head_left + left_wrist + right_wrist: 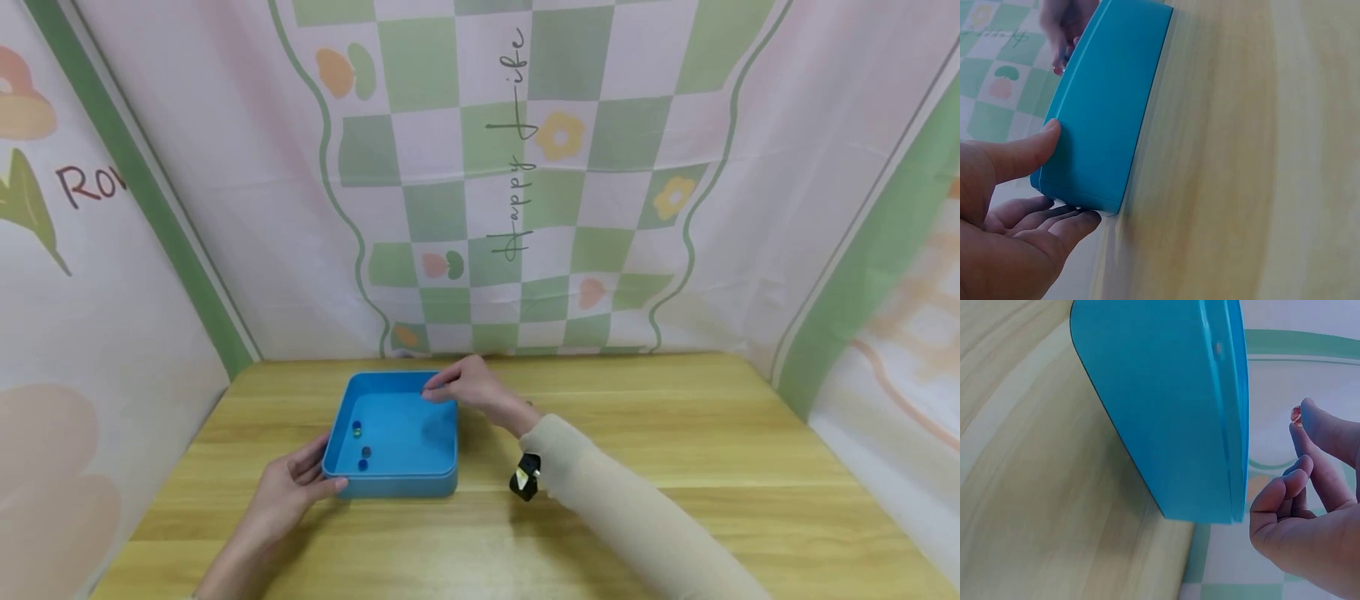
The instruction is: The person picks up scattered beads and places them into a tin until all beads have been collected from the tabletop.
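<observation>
A square blue plastic box point(397, 486) stands on the table with several glass marbles point(363, 464) lying along the left part of its floor. At its near left corner my left hand point(288, 492) holds it, thumb on the front wall and fingers against the left side. Over the far right part of the box is my right hand point(468, 386), above the rim. Its thumb and index finger pinch a small clear marble point(1296, 415) with orange-red in it, while the other fingers curl inward. In the left wrist view the box's wall point(1104, 106) hides the marbles inside.
The wood-grain table point(637, 433) ends at a patterned cloth point(525, 167) hanging behind it. More printed cloth point(150, 333) hangs at the left and right. A black device point(525, 477) is strapped to the right wrist, just above the tabletop.
</observation>
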{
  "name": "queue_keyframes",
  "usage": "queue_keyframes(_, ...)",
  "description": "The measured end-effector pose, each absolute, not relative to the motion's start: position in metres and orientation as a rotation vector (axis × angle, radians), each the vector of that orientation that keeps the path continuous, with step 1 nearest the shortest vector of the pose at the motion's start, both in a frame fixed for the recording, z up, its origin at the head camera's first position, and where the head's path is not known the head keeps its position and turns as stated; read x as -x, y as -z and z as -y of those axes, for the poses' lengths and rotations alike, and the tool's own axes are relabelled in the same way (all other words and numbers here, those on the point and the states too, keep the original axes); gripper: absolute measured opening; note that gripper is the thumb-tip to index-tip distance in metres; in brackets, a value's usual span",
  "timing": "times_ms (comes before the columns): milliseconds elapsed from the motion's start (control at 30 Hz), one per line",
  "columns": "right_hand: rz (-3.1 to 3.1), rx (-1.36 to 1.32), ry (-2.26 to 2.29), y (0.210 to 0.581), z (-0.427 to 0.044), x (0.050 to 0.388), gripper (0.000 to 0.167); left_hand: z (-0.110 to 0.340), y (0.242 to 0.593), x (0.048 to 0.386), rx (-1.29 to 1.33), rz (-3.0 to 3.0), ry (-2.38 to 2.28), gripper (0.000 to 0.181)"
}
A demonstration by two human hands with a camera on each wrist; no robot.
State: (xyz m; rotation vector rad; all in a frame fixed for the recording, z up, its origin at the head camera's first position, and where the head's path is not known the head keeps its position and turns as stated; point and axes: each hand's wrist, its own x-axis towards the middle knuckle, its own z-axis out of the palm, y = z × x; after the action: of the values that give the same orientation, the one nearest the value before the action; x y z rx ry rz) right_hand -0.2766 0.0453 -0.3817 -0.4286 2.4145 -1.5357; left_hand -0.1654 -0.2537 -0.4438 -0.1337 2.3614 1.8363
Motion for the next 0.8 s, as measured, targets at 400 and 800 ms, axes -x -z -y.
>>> queue_keyframes(400, -2.431, 0.383, 1.494, 0.386, -0.019, 0.278, 0.013, 0.254, 0.444, 0.165, 0.133, -2.355, -1.84, 0.087)
queue_keyframes(800, -2.463, 0.334, 1.492, 0.394, -0.002, 0.279, 0.008, 0.255, 0.446, 0.167, 0.129, -2.367, -1.835, 0.085)
